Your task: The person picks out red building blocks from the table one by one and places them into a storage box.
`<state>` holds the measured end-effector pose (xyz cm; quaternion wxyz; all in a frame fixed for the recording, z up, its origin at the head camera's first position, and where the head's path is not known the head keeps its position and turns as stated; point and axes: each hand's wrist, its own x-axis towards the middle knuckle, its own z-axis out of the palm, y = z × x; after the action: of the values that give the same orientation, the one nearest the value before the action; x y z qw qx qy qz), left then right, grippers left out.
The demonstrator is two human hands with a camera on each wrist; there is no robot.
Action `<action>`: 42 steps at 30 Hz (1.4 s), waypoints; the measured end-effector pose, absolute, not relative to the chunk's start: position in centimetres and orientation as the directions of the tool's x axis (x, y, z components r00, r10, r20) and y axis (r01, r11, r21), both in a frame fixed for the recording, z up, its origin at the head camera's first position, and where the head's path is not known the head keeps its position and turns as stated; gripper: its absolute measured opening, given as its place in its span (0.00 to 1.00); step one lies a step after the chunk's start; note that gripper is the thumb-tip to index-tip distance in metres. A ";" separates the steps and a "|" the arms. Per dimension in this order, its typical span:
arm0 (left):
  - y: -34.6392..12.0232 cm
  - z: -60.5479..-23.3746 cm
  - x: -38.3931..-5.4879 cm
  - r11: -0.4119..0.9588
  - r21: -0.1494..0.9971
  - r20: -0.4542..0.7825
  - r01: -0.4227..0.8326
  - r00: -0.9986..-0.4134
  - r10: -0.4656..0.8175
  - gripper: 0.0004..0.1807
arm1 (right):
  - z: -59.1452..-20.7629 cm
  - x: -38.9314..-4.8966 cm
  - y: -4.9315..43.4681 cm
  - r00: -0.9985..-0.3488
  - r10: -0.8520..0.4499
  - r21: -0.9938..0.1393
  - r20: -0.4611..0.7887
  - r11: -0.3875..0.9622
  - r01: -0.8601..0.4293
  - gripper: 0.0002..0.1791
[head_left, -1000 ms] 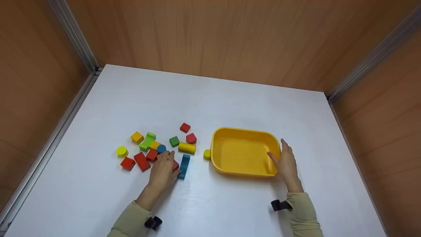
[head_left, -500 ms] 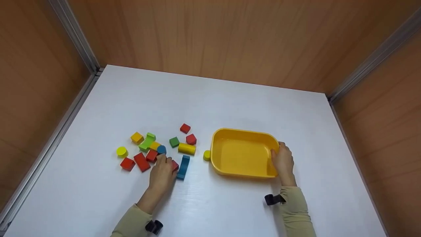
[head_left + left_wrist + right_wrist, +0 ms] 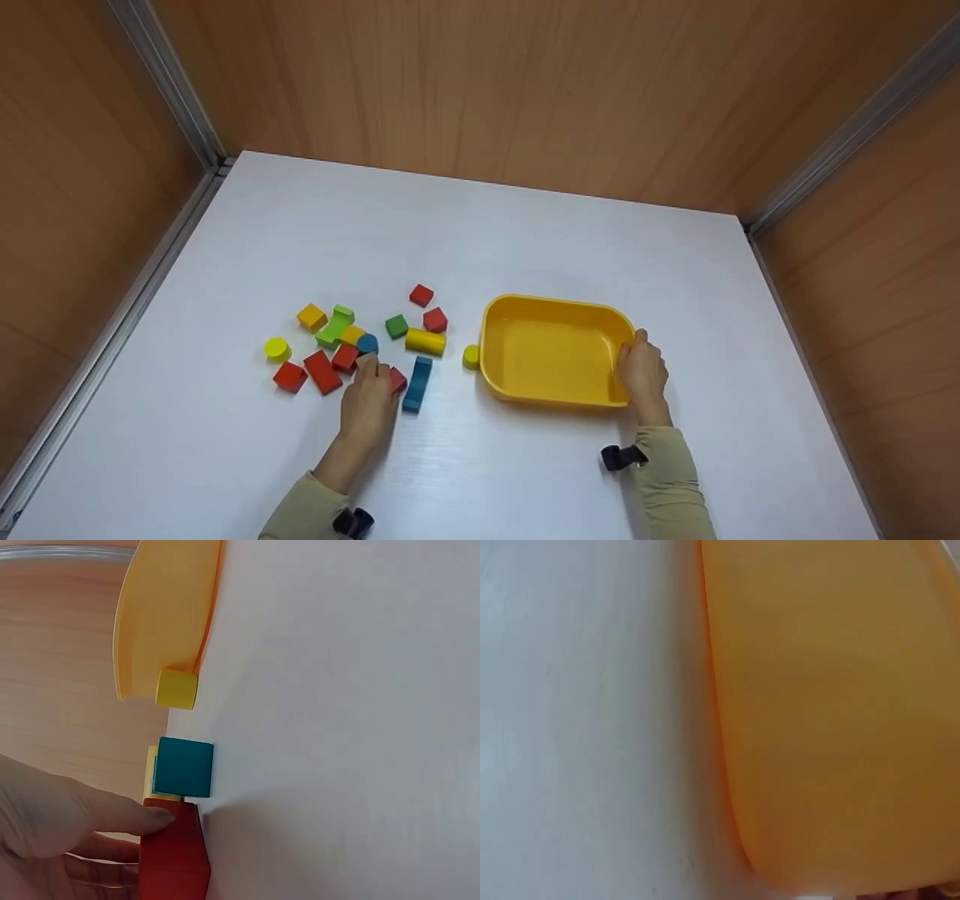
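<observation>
My left hand (image 3: 367, 409) is among the loose blocks, pinching a red block (image 3: 174, 855). In the left wrist view the thumb lies on that block's near face, and the other fingers pass behind it, their tips hidden. A wood-coloured piece (image 3: 366, 361) shows at the fingertips in the head view. Just right of the hand lies a blue curved block (image 3: 418, 384). My right hand (image 3: 643, 373) grips the right end of a yellow tray (image 3: 555, 400), which is flat on the table; its long side wall (image 3: 832, 720) fills much of the right wrist view.
Left of the hand lie red blocks (image 3: 322, 372), a green arch (image 3: 334, 328) and a yellow disc (image 3: 277, 349). Between hand and tray are a yellow cylinder (image 3: 425, 342) and a green cube (image 3: 397, 326). A small yellow cylinder (image 3: 470, 357) touches the tray's left side. Wooden walls (image 3: 480, 90) enclose the white table.
My right hand has moved from beside the tray's right end to gripping its rim. The left fingers have drawn in around the red block. The tray and blocks stay in place.
</observation>
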<state>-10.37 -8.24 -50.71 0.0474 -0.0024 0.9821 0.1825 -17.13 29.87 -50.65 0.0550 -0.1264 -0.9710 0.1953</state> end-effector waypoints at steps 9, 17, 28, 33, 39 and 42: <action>-8.1 -50.9 -10.4 0.921 0.389 -0.082 -0.037 -0.997 -0.005 0.24 | -50.8 -17.2 30.1 -0.964 0.264 -0.391 0.011 0.889 0.239 0.12; -8.2 -50.8 -10.3 0.918 0.395 -0.034 -0.029 -0.999 -0.017 0.23 | -51.0 -17.2 29.9 -0.970 0.236 -0.416 0.049 0.888 0.195 0.10; -7.6 -49.7 -9.9 0.905 0.423 -0.008 -0.041 -0.999 -0.042 0.24 | -50.8 -17.1 30.0 -0.969 0.247 -0.410 -0.006 0.883 0.228 0.12; -7.0 -48.5 -9.8 0.911 0.412 0.067 0.001 -0.997 -0.029 0.25 | -50.9 -17.0 30.0 -0.967 0.254 -0.410 -0.021 0.880 0.240 0.12; -6.0 -47.3 -9.9 0.921 0.386 0.158 0.055 -0.987 -0.007 0.26 | -50.9 -17.2 30.0 -0.963 0.263 -0.415 -0.049 0.872 0.259 0.13; -5.3 -46.8 -10.0 0.919 0.387 0.175 0.071 -0.985 0.002 0.26 | -50.8 -17.2 30.0 -0.961 0.270 -0.416 -0.058 0.869 0.269 0.13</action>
<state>-9.96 -5.31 -46.80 -0.0858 0.0187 0.9759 0.1999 -17.22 29.96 -50.80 0.0010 -0.1393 -0.9666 0.2151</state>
